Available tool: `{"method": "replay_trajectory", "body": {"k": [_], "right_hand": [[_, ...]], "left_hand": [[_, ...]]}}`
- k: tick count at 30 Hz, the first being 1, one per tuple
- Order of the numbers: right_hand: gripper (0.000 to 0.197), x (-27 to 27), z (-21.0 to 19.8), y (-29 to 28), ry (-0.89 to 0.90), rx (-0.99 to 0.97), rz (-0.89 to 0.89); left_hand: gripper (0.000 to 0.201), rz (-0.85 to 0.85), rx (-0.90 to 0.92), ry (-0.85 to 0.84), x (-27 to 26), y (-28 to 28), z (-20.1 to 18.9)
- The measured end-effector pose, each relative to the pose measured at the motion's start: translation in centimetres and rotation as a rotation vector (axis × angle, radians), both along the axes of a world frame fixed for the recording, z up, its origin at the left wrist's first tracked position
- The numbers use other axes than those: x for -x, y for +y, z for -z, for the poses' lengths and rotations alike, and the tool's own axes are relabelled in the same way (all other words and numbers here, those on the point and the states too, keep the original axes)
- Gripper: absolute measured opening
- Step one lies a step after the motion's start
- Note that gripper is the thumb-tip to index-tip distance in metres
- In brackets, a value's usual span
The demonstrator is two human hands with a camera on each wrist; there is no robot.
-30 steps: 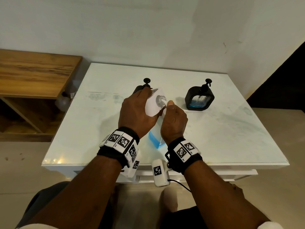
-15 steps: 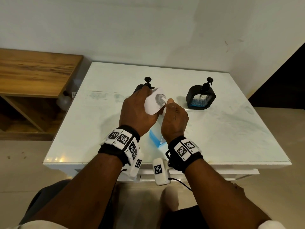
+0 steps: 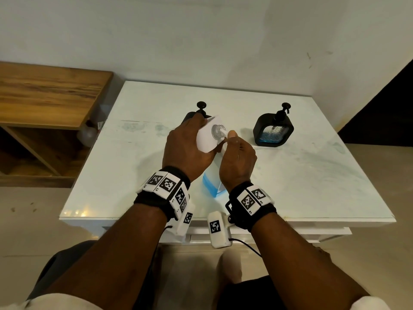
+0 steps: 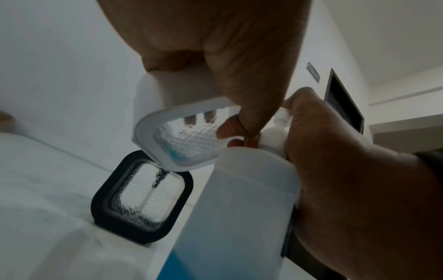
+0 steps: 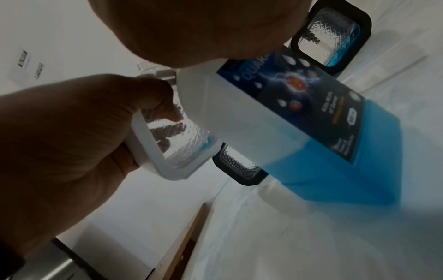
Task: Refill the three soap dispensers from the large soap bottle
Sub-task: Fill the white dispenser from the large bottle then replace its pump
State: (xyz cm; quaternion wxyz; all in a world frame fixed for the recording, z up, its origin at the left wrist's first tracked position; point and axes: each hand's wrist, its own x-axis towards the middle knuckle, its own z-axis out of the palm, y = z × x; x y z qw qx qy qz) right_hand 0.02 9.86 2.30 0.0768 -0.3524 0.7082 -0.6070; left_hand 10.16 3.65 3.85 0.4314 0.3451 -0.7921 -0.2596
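My left hand (image 3: pixel 185 148) grips a white soap dispenser (image 3: pixel 207 139), tilted above the white table (image 3: pixel 312 175) with its open threaded neck toward my right hand (image 3: pixel 238 157). That hand curls round the pump head (image 4: pixel 275 136) of the large soap bottle (image 3: pixel 211 185), thumb on top, and the nozzle sits at the dispenser's neck. The bottle (image 5: pixel 287 113) stands on the table with blue soap in its lower part. A little blue soap lies in the white dispenser (image 4: pixel 163 121). One black dispenser (image 3: pixel 190 116) stands behind my left hand, another (image 3: pixel 273 128) at the right.
A wooden shelf unit (image 3: pixel 44 97) stands to the left of the table, with a pale bottle (image 3: pixel 88 135) tucked beside it. The wall runs along the table's far edge. The table's front edge is just below my wrists.
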Motion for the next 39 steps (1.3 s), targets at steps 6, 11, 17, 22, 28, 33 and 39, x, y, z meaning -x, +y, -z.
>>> {"method": "replay_trajectory", "body": {"k": [6, 11, 17, 22, 28, 33, 39], "right_hand": [[0.047, 0.0, 0.1, -0.3, -0.052, 0.041, 0.006], [0.053, -0.1, 0.0, 0.1, 0.014, 0.030, -0.005], [0.049, 0.2, 0.3, -0.5, -0.014, 0.030, 0.009], [0.044, 0.3, 0.3, -0.4, -0.013, 0.043, -0.011], [0.050, 0.0, 0.5, -0.4, 0.031, 0.057, 0.001], [0.042, 0.1, 0.9, -0.5, 0.043, 0.079, 0.027], [0.039, 0.2, 0.7, -0.6, 0.002, 0.103, -0.008]], "left_hand": [[0.052, -0.011, 0.002, 0.008, -0.2, -0.1, 0.0], [0.052, 0.005, -0.006, 0.000, 0.0, -0.1, -0.1], [0.053, 0.003, 0.001, 0.004, -0.1, -0.3, -0.1], [0.049, 0.008, 0.000, 0.006, -0.3, -0.2, -0.2], [0.051, 0.020, -0.019, -0.010, 0.0, -0.4, 0.1], [0.052, 0.003, -0.007, -0.025, 0.4, -0.7, 0.5], [0.048, -0.007, -0.005, -0.017, 0.0, -0.7, 0.3]]}}
